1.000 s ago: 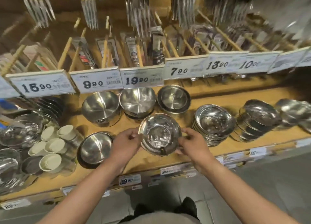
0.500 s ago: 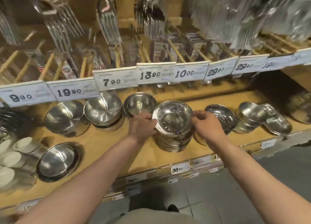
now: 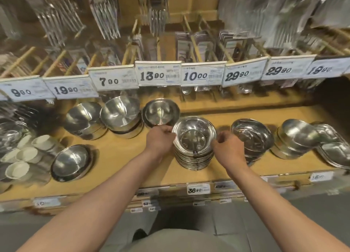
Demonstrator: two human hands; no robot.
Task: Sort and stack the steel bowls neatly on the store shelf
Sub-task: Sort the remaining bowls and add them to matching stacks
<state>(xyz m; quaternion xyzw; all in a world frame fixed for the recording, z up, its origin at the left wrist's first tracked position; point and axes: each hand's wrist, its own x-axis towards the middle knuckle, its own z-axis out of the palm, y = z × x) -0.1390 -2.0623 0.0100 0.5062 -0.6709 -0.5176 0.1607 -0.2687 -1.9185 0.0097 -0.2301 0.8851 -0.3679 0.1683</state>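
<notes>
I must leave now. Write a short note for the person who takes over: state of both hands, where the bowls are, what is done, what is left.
Left hand and right hand each grip the rim of the top shiny round steel bowl.
It sits on the tall stack of steel bowls, mid wooden shelf.
Done: this bowl is stacked.
Left: probably the single wide steel bowl at front left and the leaning stack at right.

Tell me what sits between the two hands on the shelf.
In the head view, the stack of steel bowls stands between the left hand and the right hand, both at its top rim.
</notes>
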